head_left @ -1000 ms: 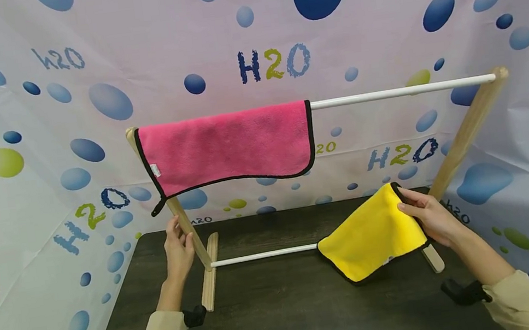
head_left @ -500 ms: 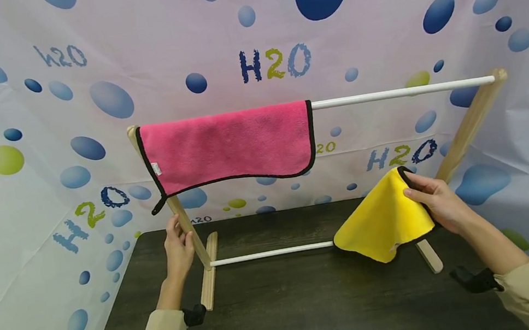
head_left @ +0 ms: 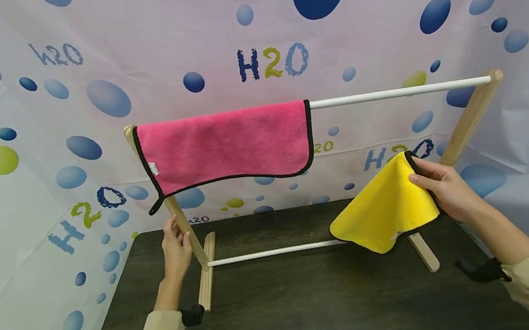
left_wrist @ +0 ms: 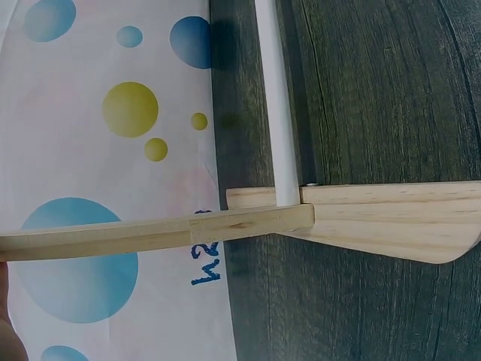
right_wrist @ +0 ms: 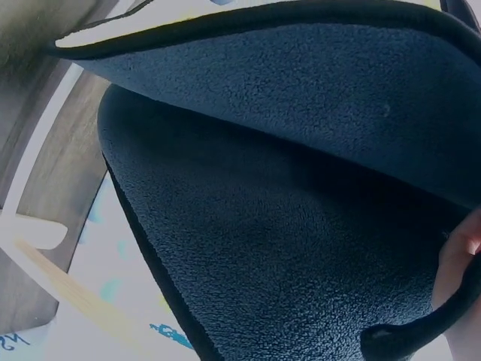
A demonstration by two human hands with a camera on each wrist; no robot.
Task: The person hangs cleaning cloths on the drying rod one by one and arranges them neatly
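Note:
A yellow microfiber cloth [head_left: 384,208] with black edging hangs from my right hand [head_left: 448,186], thumb over its upper right corner. In the right wrist view the cloth's dark blue-grey underside [right_wrist: 263,218] fills most of the picture, folded over, with a black loop [right_wrist: 406,338] by the fingers. My left hand [head_left: 176,250] holds the left wooden post [head_left: 185,224] of a drying rack, fingers and thumb at its side. Over the left half of the rack's white top rail [head_left: 399,93] is draped a pink cloth [head_left: 227,147] with black edging.
The rack's lower white rail [head_left: 275,252] runs between wooden feet, the left foot [head_left: 207,282] and the right foot [head_left: 425,254], on a dark wood table [head_left: 282,311]. Behind stands a bubble-printed backdrop [head_left: 143,25]. The right post [head_left: 472,117] slants close behind the right hand.
My right hand has moved up and slightly right, lifting the yellow cloth; its lower edge now hangs higher and more gathered. The left hand stays at the post and the pink cloth is still.

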